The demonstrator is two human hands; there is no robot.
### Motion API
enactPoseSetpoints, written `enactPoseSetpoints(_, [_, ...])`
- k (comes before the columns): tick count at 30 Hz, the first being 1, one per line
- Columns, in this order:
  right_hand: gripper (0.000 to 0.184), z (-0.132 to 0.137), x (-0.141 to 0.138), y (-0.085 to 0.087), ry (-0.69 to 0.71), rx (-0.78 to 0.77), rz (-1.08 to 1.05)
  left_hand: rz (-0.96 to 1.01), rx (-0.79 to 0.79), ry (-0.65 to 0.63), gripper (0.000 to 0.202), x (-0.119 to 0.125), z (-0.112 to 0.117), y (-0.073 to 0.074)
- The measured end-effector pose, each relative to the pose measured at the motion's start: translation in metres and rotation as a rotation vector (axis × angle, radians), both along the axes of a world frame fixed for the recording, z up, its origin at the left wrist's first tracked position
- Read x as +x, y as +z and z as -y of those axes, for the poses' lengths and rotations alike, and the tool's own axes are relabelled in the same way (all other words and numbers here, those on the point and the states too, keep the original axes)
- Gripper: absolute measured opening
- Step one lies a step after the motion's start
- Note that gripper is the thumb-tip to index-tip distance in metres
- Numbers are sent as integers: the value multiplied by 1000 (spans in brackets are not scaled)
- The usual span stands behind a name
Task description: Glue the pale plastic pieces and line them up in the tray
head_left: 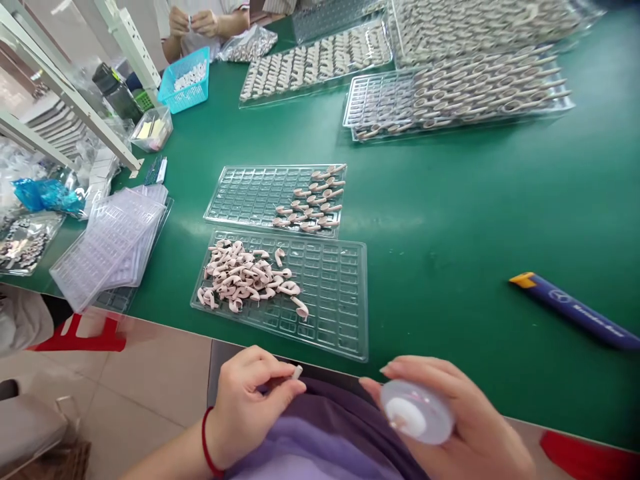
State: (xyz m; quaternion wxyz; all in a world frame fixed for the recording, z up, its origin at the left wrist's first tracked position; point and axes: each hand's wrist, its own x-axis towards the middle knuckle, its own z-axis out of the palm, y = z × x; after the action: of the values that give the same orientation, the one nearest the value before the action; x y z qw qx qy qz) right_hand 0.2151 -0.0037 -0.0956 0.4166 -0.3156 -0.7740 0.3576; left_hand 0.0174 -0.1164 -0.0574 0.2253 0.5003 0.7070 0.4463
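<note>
My left hand (255,393), with a red cord round its wrist, is closed in a pinch just off the table's front edge. Between thumb and forefinger sits an earbud shell, only its pale stem end (297,372) showing. To the right, my right hand (460,413) grips a round translucent container (420,412) with something white in it; motion blurs its details. In front of my hands, a clear plastic tray (330,320) bears a loose heap of pale earbud shells (245,270). Behind it, another clear tray (250,190) has several shells set in rows on its right side.
Filled trays (460,93) of shells stand at the back of the green table (450,213). A blue and yellow tube-like object (575,310) lies at right. Stacked trays (110,240) and a metal rack (90,100) occupy the left. Another person's hands (195,23) work behind a blue basket (185,80).
</note>
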Motion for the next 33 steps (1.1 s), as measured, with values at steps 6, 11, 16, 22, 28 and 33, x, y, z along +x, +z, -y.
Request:
enactPoseSetpoints(6, [20, -17, 0, 3, -186, -35, 8, -279, 109, -111, 6, -7, -13, 10])
enactPoseSetpoints(11, [21, -27, -13, 8, -256, -112, 6, -399, 184, -215, 3, -47, -66, 33])
enactPoseSetpoints(16, [26, -28, -11, -3, -303, -154, 44, -311, -10, -239, 5, -109, -169, 49])
enactPoseSetpoints(22, [30, -26, -7, -4, -326, -283, 36, -463, -147, -265, 16, -144, -255, 30])
enactPoseSetpoints(28, [31, -25, -10, 3, -327, -347, 19, -553, -204, -332, 17, -146, -274, 23])
enactPoseSetpoints(33, [27, -28, -7, -4, -295, -268, 2, -619, -261, -352, 13, -144, -273, 33])
